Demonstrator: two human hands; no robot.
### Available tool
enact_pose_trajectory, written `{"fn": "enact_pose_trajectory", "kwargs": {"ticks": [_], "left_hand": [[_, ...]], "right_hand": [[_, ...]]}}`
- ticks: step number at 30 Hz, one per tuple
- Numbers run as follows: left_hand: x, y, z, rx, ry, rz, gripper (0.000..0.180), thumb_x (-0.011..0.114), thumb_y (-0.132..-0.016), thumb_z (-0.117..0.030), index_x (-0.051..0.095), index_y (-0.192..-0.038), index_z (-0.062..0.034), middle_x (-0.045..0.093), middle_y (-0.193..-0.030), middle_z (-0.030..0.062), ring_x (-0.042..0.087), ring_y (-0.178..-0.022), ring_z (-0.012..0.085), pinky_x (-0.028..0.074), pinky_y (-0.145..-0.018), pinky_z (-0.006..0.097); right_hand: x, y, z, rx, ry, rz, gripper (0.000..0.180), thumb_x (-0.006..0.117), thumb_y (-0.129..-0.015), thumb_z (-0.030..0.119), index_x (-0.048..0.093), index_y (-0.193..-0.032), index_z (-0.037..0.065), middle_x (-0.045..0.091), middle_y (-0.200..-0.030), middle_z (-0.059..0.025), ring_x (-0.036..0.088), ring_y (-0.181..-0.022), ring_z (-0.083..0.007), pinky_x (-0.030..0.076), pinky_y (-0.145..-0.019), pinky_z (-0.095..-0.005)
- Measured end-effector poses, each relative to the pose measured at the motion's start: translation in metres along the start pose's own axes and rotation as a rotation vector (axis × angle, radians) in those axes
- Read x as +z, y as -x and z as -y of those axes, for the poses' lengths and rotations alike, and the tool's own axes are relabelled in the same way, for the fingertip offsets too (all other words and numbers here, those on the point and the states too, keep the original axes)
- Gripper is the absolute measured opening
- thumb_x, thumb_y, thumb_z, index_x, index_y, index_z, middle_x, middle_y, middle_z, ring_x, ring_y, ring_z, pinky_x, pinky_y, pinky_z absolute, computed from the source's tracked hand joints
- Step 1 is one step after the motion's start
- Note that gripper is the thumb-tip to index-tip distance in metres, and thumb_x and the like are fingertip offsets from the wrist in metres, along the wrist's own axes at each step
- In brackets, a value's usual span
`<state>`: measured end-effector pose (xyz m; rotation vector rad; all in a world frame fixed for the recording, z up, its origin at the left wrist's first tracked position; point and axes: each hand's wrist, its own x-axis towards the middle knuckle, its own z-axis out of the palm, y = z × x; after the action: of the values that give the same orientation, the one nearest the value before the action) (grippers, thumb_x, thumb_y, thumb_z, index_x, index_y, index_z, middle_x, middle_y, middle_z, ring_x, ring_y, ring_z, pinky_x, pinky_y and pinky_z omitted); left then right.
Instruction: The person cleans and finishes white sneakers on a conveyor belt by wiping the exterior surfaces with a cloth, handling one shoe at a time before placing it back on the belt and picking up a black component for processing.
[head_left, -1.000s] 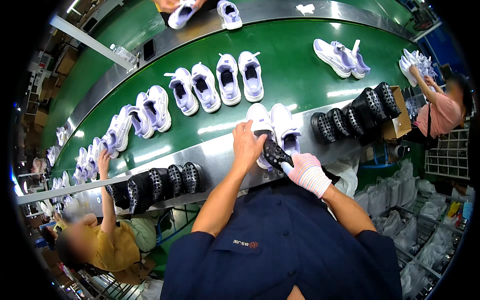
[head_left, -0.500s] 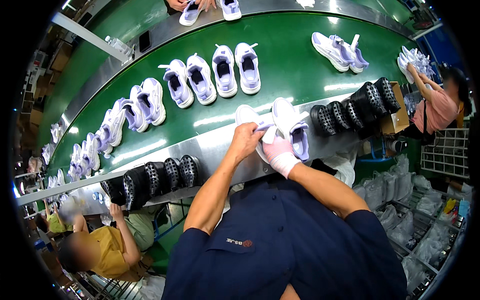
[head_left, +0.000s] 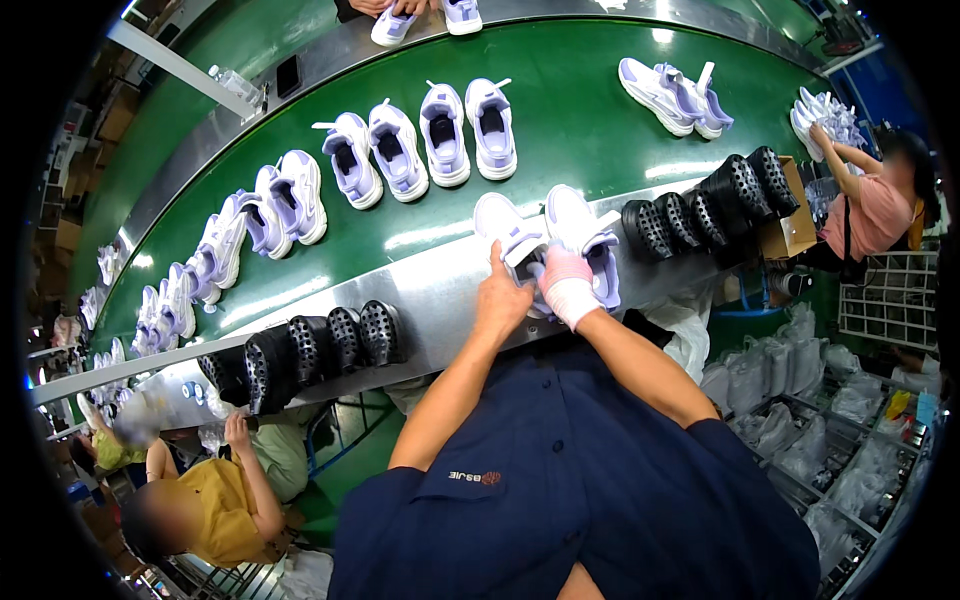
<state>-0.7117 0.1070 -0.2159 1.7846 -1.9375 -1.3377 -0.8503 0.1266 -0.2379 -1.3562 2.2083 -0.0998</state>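
Two white and lavender sneakers rest side by side at the metal edge before me, toes pointing away. My bare left hand (head_left: 503,298) grips the left sneaker (head_left: 504,222) near its heel, index finger stretched along its side. In a pink and white glove, my right hand (head_left: 566,284) has its fingers at that shoe's opening, closed at the collar; the fingertips are partly hidden. A white strap lies across the left shoe's upper. Close beside my right hand stands the right sneaker (head_left: 572,216), its strap end sticking out to the right.
Sneaker pairs (head_left: 398,160) line the green belt (head_left: 560,110); another pair (head_left: 678,97) lies far right. Black studded shoe forms stand on the metal ledge (head_left: 440,320), left (head_left: 345,340) and right (head_left: 700,215). Co-workers sit at both sides; another person's hands hold a shoe opposite.
My left hand has left the strap and moved down to the left sneaker's heel side. The strap now lies over the upper. My right hand has shifted up slightly to the shoe's opening.
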Motion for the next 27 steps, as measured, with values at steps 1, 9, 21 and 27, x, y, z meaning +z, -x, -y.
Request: {"fn": "enact_pose_trajectory", "kwargs": {"ticks": [1,9,21,27], "left_hand": [[0.007,-0.002,0.004,0.014,-0.034,-0.042,0.092,0.068,-0.078,-0.01,0.024,-0.158,0.0011,0.071,-0.088,0.0296,0.07,-0.084,0.0493,0.055,-0.081,0.054],[0.011,-0.006,0.008,0.035,-0.041,-0.003,0.091,0.064,-0.079,-0.006,0.021,-0.159,0.0007,0.07,-0.088,0.0314,0.068,-0.083,0.0518,0.053,-0.077,0.056],[0.017,0.045,-0.012,0.634,-0.337,0.058,0.07,0.08,-0.077,-0.015,0.053,-0.141,-0.0061,0.064,-0.105,0.0236,0.056,-0.107,0.0423,0.05,-0.09,0.05],[0.035,0.031,-0.023,0.423,-0.457,0.321,0.07,0.087,-0.074,-0.029,0.059,-0.136,-0.0116,0.067,-0.094,0.0263,0.059,-0.095,0.0441,0.051,-0.081,0.051]], "right_hand": [[0.001,-0.003,0.003,-0.081,-0.023,-0.034,0.017,0.066,-0.085,0.01,0.069,-0.1,0.003,0.074,-0.09,-0.0233,0.073,-0.089,-0.0412,0.058,-0.079,-0.0487],[0.002,-0.008,-0.006,-0.073,-0.043,-0.07,0.021,0.066,-0.087,0.018,0.067,-0.102,0.003,0.073,-0.09,-0.0241,0.072,-0.088,-0.0418,0.056,-0.079,-0.0508],[-0.008,0.017,-0.097,0.078,-0.184,-0.089,0.026,0.063,-0.082,0.019,0.062,-0.102,0.003,0.065,-0.103,-0.0252,0.063,-0.1,-0.0446,0.052,-0.088,-0.0515],[-0.011,0.016,-0.09,0.057,-0.274,-0.018,0.03,0.07,-0.083,0.023,0.066,-0.1,-0.002,0.065,-0.106,-0.0288,0.062,-0.105,-0.0466,0.051,-0.091,-0.0518]]}}
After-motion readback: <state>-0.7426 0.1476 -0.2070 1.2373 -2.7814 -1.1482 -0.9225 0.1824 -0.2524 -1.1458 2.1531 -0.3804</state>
